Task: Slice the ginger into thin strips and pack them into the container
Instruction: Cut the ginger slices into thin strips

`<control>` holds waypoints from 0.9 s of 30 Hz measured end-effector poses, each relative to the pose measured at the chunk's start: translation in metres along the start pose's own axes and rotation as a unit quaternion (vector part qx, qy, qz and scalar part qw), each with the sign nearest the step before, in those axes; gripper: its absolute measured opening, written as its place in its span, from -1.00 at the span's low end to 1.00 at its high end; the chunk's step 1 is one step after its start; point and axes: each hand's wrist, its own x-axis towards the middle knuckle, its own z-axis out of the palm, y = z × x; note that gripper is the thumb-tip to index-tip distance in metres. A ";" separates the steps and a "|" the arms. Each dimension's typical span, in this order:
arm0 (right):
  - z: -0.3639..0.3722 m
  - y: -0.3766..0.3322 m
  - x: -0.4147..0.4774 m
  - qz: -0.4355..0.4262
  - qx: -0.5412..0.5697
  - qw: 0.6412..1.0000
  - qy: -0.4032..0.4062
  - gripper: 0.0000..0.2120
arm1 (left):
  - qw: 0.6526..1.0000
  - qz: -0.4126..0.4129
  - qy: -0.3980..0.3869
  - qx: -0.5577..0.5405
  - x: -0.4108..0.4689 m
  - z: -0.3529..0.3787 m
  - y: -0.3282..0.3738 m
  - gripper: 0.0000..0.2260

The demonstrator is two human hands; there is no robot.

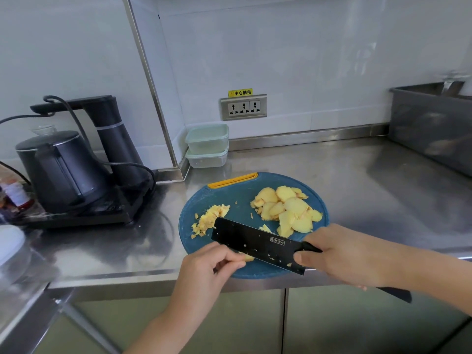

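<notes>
Right grip (342, 254) is clenched round the handle of the black knife (258, 245), thumb lying along the flat of the blade. The knife's long axis runs from far-left to near-right, blunt end pointing towards the kettle (61, 172), handle end poking out behind the wrist, past the front edge of the worktop (357, 180). The cutting edge is down on the round blue cutting board (229, 198), flecks of ginger stuck to the blade face.

Left grip (212, 267) is curled, fingertips pinching a small ginger piece (249, 257) that peeks out just beside the blade at the board's near side. The cut ginger strips (209, 218) lie heaped at the board's left, touching the blade's far end; the flat ginger slices (288, 210) are piled at the right, apart from them.

The board's near rim sits right at the worktop's front edge. On the right, steel worktop shows between the board and the sink (431, 123); on the left, up to the kettle's base. Two lidded containers (207, 139) are stacked in the back corner, beyond the board's yellow handle.
</notes>
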 end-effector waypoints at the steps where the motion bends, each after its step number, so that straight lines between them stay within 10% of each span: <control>1: 0.000 0.001 0.000 -0.005 -0.009 1.000 0.003 -0.63 | 1.000 -0.003 -0.001 0.000 0.000 0.000 0.000 -0.95; 27: 0.016 -0.008 0.003 0.000 -0.096 0.995 0.038 -0.65 | 1.000 -0.013 0.025 0.010 0.002 0.004 0.000 -0.87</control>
